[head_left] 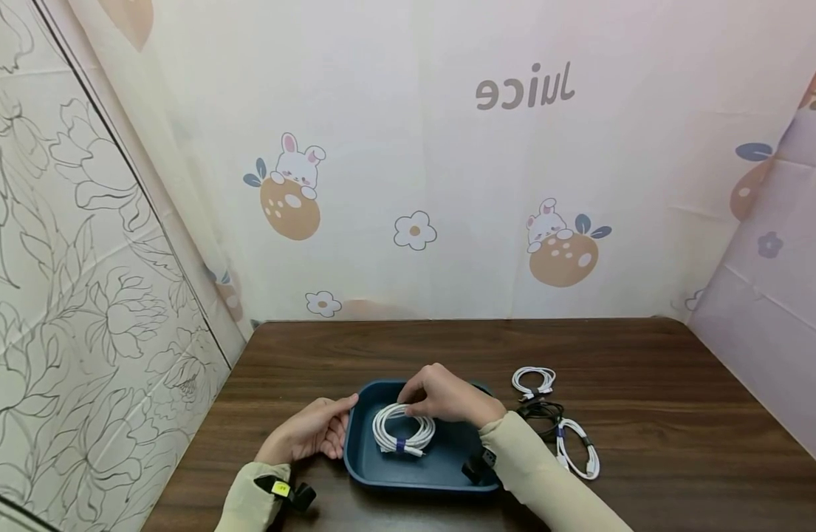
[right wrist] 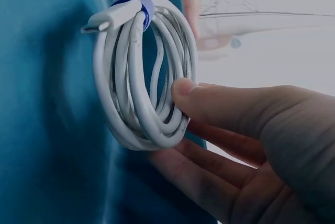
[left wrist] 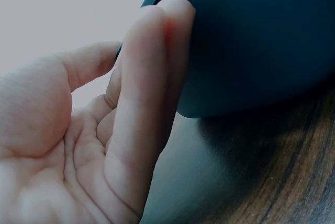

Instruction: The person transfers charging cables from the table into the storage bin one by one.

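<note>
A dark blue tray [head_left: 447, 459] sits on the brown wooden table near its front edge. A coiled white cable [head_left: 402, 431] bound with a blue tie lies inside it. My right hand [head_left: 422, 399] reaches over the tray and pinches the far side of the coil. In the right wrist view the thumb of that hand [right wrist: 251, 145] presses on the coil [right wrist: 136, 77] with the fingers behind the strands, against the tray [right wrist: 47, 103]. My left hand [head_left: 328, 425] rests beside the tray's left wall. Its straight fingers [left wrist: 141, 103] touch the tray's outer side [left wrist: 251, 41].
Right of the tray lie a small white coiled cable [head_left: 532, 380], a black cable [head_left: 543, 412] and another white cable [head_left: 577, 447]. Printed curtains close in the table [head_left: 680, 384] at the back and on both sides.
</note>
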Demonstrator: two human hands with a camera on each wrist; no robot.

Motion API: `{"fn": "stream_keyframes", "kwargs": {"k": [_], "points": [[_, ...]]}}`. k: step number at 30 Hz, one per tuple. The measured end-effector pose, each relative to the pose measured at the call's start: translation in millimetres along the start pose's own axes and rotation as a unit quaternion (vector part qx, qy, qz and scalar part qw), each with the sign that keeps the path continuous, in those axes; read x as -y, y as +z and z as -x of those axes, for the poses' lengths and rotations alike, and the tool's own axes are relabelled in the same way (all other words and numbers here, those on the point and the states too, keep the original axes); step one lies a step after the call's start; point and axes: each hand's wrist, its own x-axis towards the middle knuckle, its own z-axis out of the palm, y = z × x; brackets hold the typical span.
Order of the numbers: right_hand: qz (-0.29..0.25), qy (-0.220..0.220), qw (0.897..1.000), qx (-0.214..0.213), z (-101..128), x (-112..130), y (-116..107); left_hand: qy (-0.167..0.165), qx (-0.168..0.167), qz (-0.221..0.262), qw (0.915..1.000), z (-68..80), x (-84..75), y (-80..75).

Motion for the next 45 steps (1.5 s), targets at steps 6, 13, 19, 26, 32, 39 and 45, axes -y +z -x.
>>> {"fn": "stream_keyframes", "kwargs": {"k": [6,13,19,26,32,39,45], "points": [[0.012,0.009,1.000,0.022,-3,2,4,0.002,-0.003,-0.002,1.0000,0.3,-0.1,0.1],[0.030,0.011,0.999,0.041,-6,2,8,0.000,-0.002,0.000,1.0000,0.6,0.2,0.3],[0.035,0.010,0.998,0.051,-11,-1,11,0.003,0.000,0.002,1.0000,0.2,1.2,0.4],[0.043,0.012,0.997,0.057,-17,-1,15,0.004,0.001,0.002,1.0000,-0.5,1.2,0.0],[0.044,0.014,0.997,0.061,-19,0,18,0.005,-0.004,-0.001,1.0000,-1.1,1.1,-0.3],[0.049,0.006,0.997,0.059,-20,-3,23,0.003,-0.002,-0.003,1.0000,-2.1,2.0,-0.6],[0.051,-0.001,0.997,0.059,-20,-4,26,0.001,-0.004,-0.004,1.0000,-1.0,1.7,-0.5]]}}
